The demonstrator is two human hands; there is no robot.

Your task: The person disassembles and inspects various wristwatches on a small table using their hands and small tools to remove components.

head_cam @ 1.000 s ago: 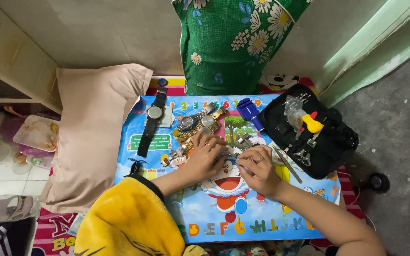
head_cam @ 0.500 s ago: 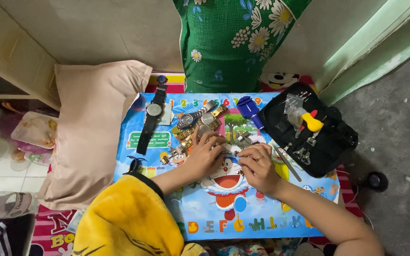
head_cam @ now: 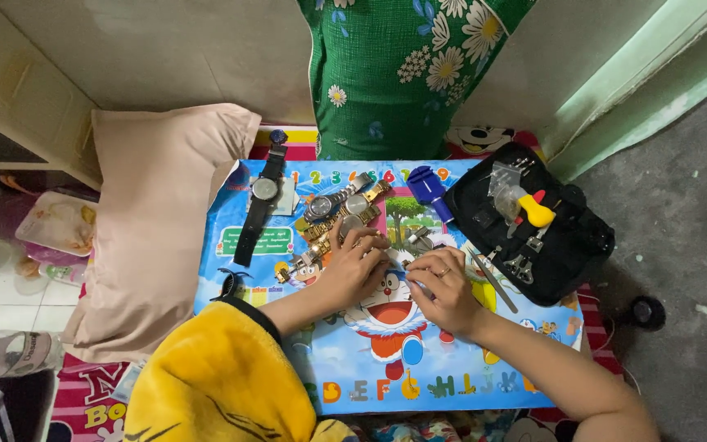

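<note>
both hands meet at the middle of the table: the left hand (head_cam: pixel 355 266) lies palm down with fingers curled over a small metal watch part (head_cam: pixel 352 225), seemingly pinning it so it cannot slide, while the right hand (head_cam: pixel 445 288) pinches something tiny at its fingertips, too small to tell what. between them, on the bright cartoon table (head_cam: pixel 386 385), the work sits just near the person's chest, close under the eyes. just beyond the left hand, far side, a row of metal-band watches (head_cam: pixel 333 205) lies side by side, and a black-strap watch (head_cam: pixel 259 205) stretches out to the left. a blue tool (head_cam: pixel 429 190) rests far of the right hand. to the right, an open black tool case (head_cam: pixel 546 237) holds a yellow-handled tool (head_cam: pixel 533 211), within easy reach. a beige pillow (head_cam: pixel 153 221) lies left of the table.
</note>
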